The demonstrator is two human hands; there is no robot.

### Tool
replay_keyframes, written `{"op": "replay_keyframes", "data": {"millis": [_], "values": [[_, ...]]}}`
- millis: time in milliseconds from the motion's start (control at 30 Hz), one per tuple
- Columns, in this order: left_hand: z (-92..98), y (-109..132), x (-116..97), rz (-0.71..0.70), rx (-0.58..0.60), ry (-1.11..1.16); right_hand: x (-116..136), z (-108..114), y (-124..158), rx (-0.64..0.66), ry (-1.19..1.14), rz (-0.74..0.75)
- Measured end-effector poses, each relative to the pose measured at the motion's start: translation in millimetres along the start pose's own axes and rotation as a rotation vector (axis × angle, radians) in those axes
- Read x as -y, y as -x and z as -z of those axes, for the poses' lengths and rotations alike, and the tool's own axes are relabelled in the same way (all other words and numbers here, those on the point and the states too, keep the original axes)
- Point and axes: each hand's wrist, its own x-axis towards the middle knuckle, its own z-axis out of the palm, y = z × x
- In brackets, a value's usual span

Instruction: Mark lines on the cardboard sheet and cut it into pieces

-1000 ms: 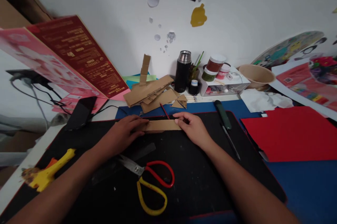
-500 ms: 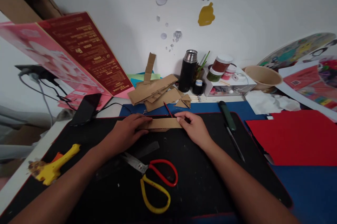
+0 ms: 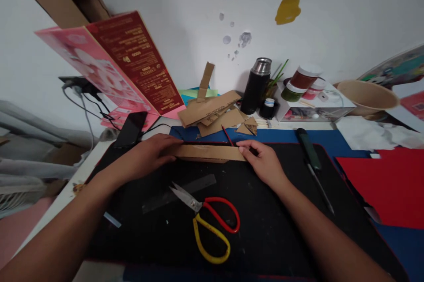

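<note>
A folded brown cardboard strip [image 3: 208,152] lies across the back of the black mat [image 3: 271,238], between both hands. At its left end, my left hand [image 3: 150,154] grips it with thumb and fingers. The right end is pinched by my right hand [image 3: 263,158], thumb in front. Behind the strip, a thin red stick, perhaps a pencil [image 3: 227,135], points toward my right fingers. Nearer to me lie scissors [image 3: 196,205] with one red and one yellow handle, blades slightly apart. A clear film strip [image 3: 203,182] lies flat beyond the blades.
Cardboard scraps [image 3: 218,116] are piled behind the mat, beside a black thermos [image 3: 255,88]. A dark green-handled tool [image 3: 309,149] and a slim pointed tool [image 3: 321,189] lie to the right, near red paper [image 3: 391,189]. A phone [image 3: 131,129] rests at the left.
My left hand has slid outward to the strip's left end, baring more cardboard. My right hand keeps its pinch. The view has turned left, and the yellow figure is now mostly hidden behind my left forearm.
</note>
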Motion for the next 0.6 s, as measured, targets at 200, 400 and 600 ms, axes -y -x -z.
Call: {"op": "replay_keyframes", "data": {"millis": [200,400,600], "values": [[-2.4,4.7,4.4,0.047,0.032,0.033,1.0,0.0,1.0,-0.009,-0.01,-0.004],[-5.1,-2.8,0.8,-0.052,0.003,0.059,0.4,-0.4,0.9,-0.019,-0.019,0.012],[-12.7,-9.2,1.1,-0.026,0.011,0.062,2.7,0.2,2.3,-0.012,0.015,0.032]]}}
